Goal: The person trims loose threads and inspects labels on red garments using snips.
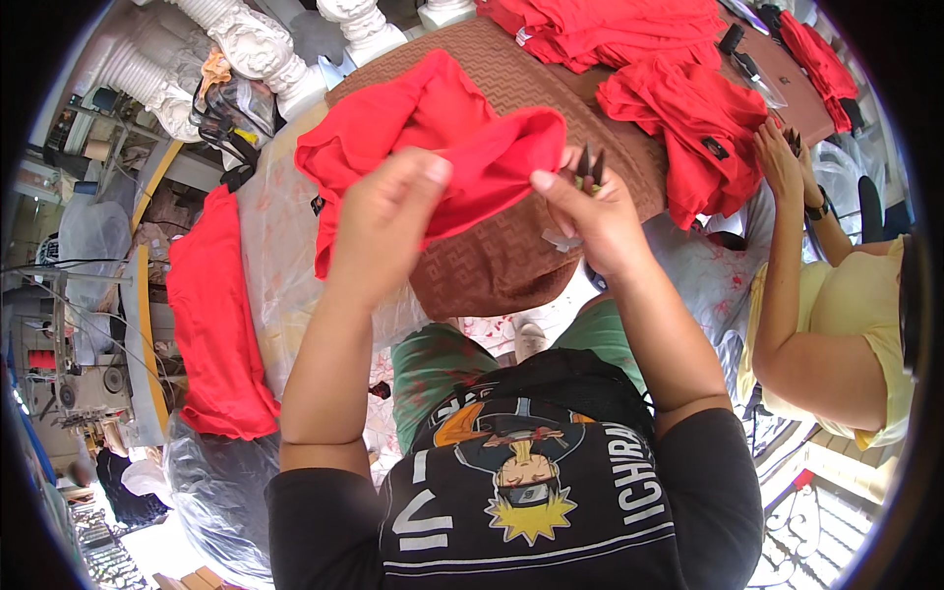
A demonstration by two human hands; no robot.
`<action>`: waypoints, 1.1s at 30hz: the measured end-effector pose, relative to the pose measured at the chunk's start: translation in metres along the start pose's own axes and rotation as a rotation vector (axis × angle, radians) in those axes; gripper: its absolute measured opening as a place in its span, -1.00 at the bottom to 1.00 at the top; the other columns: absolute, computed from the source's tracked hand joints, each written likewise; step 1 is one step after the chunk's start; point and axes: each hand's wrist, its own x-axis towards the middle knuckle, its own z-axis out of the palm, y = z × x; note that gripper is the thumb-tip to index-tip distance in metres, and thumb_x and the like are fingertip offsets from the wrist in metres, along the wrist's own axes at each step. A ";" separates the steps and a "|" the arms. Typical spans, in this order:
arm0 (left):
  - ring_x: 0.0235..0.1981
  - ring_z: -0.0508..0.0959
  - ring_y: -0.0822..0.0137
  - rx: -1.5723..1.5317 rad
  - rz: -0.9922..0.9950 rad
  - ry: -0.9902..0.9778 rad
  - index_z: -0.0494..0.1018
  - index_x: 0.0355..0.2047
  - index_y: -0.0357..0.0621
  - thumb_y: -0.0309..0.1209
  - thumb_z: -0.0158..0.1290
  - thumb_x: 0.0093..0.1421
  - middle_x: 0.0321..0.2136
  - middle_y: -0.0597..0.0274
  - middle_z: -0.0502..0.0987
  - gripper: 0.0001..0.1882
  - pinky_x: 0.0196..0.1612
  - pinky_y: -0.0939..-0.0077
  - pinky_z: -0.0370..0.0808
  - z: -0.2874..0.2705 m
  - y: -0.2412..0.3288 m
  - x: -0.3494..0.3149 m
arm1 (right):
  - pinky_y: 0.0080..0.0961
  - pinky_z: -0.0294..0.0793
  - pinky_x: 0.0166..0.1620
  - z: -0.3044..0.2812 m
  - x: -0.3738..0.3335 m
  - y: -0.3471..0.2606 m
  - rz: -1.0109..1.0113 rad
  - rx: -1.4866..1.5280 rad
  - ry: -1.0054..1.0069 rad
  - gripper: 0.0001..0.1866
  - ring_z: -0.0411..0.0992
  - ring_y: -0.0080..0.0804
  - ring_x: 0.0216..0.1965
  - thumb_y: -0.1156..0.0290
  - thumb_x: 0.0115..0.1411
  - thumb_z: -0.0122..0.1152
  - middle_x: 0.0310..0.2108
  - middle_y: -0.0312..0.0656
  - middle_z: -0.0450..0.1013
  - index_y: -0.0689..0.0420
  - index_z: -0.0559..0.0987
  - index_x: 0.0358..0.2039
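Right, both forearms come up from the lower edge, elbows bent, and meet over the lap in front of the brown mat (511, 265). Left hand (383, 221) is raised, back toward the camera, fingers curled shut with a fold of the red garment (433, 128) pinched under the thumb. Right hand (590, 211) sits just beside it, thumb and forefinger nipping the garment's edge, while the other fingers keep a small pair of dark snips (590, 165) tucked against the palm, tips pointing up. So both hands are closed on cloth, and the right carries the tool as well. The garment hangs bunched between them, its far end lying on the mat. Counting the red: one piece in hand, one heap at the mat's far edge (600, 29), one pile to the right (693, 123), one more at the far right corner (816, 59), and one draped at the left over a clear plastic bag (211, 305). At the right a second person in yellow sits, hand (782, 157) raised by the right pile; whether it grips anything I cannot tell
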 end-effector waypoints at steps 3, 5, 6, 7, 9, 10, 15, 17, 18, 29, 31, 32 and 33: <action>-0.34 0.57 0.45 -0.701 -0.103 0.332 0.51 -0.25 -0.24 -0.34 -0.02 0.31 -0.29 0.25 0.58 -0.79 -0.23 0.56 0.52 -0.019 0.004 -0.001 | -0.67 -0.06 -0.66 -0.013 -0.007 -0.011 0.037 0.251 -0.116 -0.80 0.01 -0.72 -0.75 0.24 0.26 0.16 -0.67 -0.48 0.23 0.08 0.45 -0.42; -0.35 0.57 0.46 -0.648 -0.172 0.355 0.51 -0.26 -0.23 -0.33 -0.03 0.32 -0.32 0.24 0.59 -0.78 -0.24 0.56 0.52 -0.019 -0.009 -0.013 | -0.67 -0.07 -0.65 -0.016 -0.008 -0.008 0.076 0.209 -0.076 -0.78 0.00 -0.73 -0.75 0.23 0.26 0.15 -0.68 -0.48 0.22 0.07 0.45 -0.43; -0.35 0.57 0.46 -0.627 -0.214 0.367 0.51 -0.27 -0.23 -0.32 -0.03 0.32 -0.33 0.23 0.59 -0.78 -0.25 0.56 0.52 -0.018 -0.018 -0.020 | -0.68 -0.08 -0.65 -0.016 -0.010 -0.004 0.102 0.184 -0.051 -0.78 0.00 -0.74 -0.75 0.22 0.26 0.15 -0.68 -0.48 0.22 0.06 0.45 -0.44; -0.36 0.56 0.48 -0.639 -0.209 0.342 0.51 -0.29 -0.22 -0.32 -0.03 0.33 -0.34 0.25 0.59 -0.78 -0.26 0.58 0.51 -0.018 -0.023 -0.024 | -0.68 -0.09 -0.65 -0.015 -0.009 -0.002 0.092 0.180 -0.036 -0.78 0.00 -0.75 -0.74 0.21 0.25 0.17 -0.68 -0.49 0.21 0.06 0.46 -0.44; -0.38 0.55 0.54 -0.665 -0.194 0.292 0.51 -0.33 -0.20 -0.32 -0.04 0.33 -0.38 0.29 0.58 -0.77 -0.28 0.62 0.49 -0.017 -0.030 -0.029 | -0.69 -0.09 -0.65 -0.018 -0.007 0.001 0.106 0.188 -0.028 -0.78 -0.01 -0.76 -0.74 0.21 0.24 0.19 -0.67 -0.50 0.21 0.05 0.46 -0.44; -0.38 0.54 0.56 -0.679 -0.185 0.266 0.51 -0.35 -0.19 -0.32 -0.05 0.34 -0.39 0.31 0.58 -0.77 -0.30 0.64 0.49 -0.017 -0.031 -0.031 | -0.69 -0.09 -0.65 -0.018 -0.006 0.001 0.111 0.190 -0.024 -0.78 -0.01 -0.76 -0.74 0.21 0.24 0.19 -0.67 -0.50 0.21 0.05 0.46 -0.44; -0.43 0.47 0.65 -0.604 -0.214 0.299 0.51 -0.40 -0.17 -0.32 -0.04 0.34 -0.43 0.40 0.55 -0.75 -0.33 0.71 0.41 -0.015 -0.027 -0.030 | -0.72 -0.06 -0.66 -0.019 -0.007 -0.005 0.068 0.163 -0.023 -0.82 0.04 -0.79 -0.73 0.27 0.22 0.22 -0.62 -0.48 0.30 0.09 0.50 -0.40; -0.43 0.45 0.66 -0.527 -0.205 0.286 0.52 -0.41 -0.19 -0.32 -0.03 0.34 -0.45 0.43 0.54 -0.75 -0.33 0.72 0.39 -0.015 -0.027 -0.030 | -0.74 0.06 -0.63 -0.017 -0.009 -0.009 0.036 -0.039 0.022 -0.82 0.13 -0.78 -0.69 0.29 0.17 0.28 -0.56 -0.46 0.37 0.11 0.52 -0.36; -0.43 0.44 0.66 -0.469 -0.196 0.269 0.52 -0.41 -0.20 -0.34 -0.02 0.33 -0.46 0.44 0.53 -0.76 -0.33 0.72 0.38 -0.016 -0.029 -0.031 | -0.75 0.11 -0.61 -0.013 -0.010 -0.013 0.023 -0.140 0.043 -0.80 0.18 -0.78 -0.67 0.30 0.15 0.31 -0.52 -0.45 0.41 0.13 0.54 -0.33; -0.41 0.55 0.26 0.265 0.096 0.014 0.53 -0.26 -0.18 -0.48 0.13 0.11 -0.44 0.13 0.53 -0.84 -0.35 0.49 0.45 0.008 0.008 -0.034 | -0.33 0.51 -0.30 0.028 -0.002 -0.037 -0.531 -0.996 -0.120 -0.78 0.52 -0.08 -0.35 0.53 -0.03 0.22 -0.40 -0.04 0.52 0.10 0.57 -0.30; -0.24 0.55 0.02 0.462 0.060 0.111 0.49 -0.19 -0.11 -0.45 0.09 0.06 -0.27 0.06 0.54 -0.74 -0.19 0.31 0.49 -0.006 -0.008 -0.025 | -0.33 0.52 -0.32 0.026 0.012 -0.050 -0.602 -1.040 0.088 -0.80 0.52 -0.09 -0.38 0.51 -0.01 0.23 -0.41 -0.04 0.52 0.08 0.58 -0.31; -0.21 0.54 0.00 0.587 0.024 0.173 0.49 -0.20 -0.11 -0.43 0.08 0.06 -0.25 0.04 0.53 -0.74 -0.16 0.26 0.48 -0.020 -0.017 -0.020 | -0.34 0.52 -0.34 0.024 0.018 -0.057 -0.639 -1.057 0.180 -0.80 0.52 -0.09 -0.40 0.51 0.00 0.22 -0.44 -0.05 0.52 0.07 0.58 -0.30; -0.19 0.53 -0.02 0.709 -0.012 0.237 0.49 -0.20 -0.11 -0.42 0.07 0.05 -0.22 0.02 0.52 -0.74 -0.13 0.22 0.48 -0.034 -0.023 -0.013 | -0.35 0.51 -0.36 0.023 0.022 -0.066 -0.640 -1.086 0.227 -0.81 0.52 -0.10 -0.43 0.52 0.01 0.22 -0.48 -0.05 0.51 0.07 0.58 -0.30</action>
